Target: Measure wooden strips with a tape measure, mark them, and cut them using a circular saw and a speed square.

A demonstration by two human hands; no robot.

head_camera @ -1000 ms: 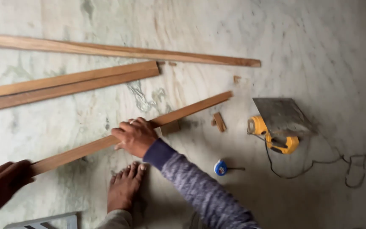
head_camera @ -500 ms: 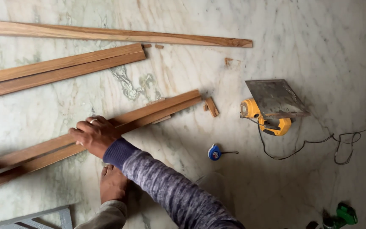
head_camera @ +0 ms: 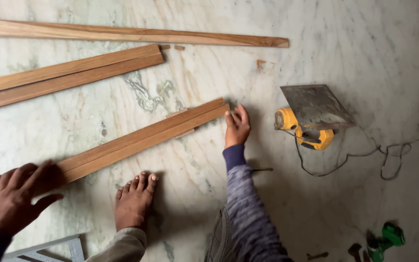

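The wooden strips (head_camera: 144, 138), two long pieces lying side by side and touching along their length, run diagonally across the marble floor (head_camera: 364, 43) from lower left to upper right. The right hand (head_camera: 237, 127) rests flat at their upper end, fingers straight and close together, pressed against the end faces without gripping anything. The left hand (head_camera: 10, 199) lies on the lower end of the strips, fingers spread wide and palm down, holding them to the floor rather than closing around them. A bare foot (head_camera: 134, 201) stands on the floor just below the middle of the strips, near them but apart.

Further up, a second pair of wooden strips (head_camera: 69, 75) lies at a similar slant, and above that a single long batten (head_camera: 132, 35) runs nearly level across the top. Small wood offcuts (head_camera: 260, 63) sit on the stone between them.

To the right of the right hand, close by, stands a yellow power saw (head_camera: 311, 119) with a grey metal base plate, its black cable (head_camera: 389, 155) looping off to the right. A green tool (head_camera: 386, 240) lies at the lower right, and a grey metal frame (head_camera: 49, 248) shows at the bottom left edge.

The floor is pale, polished marble with green and brown veining, dusty in places.
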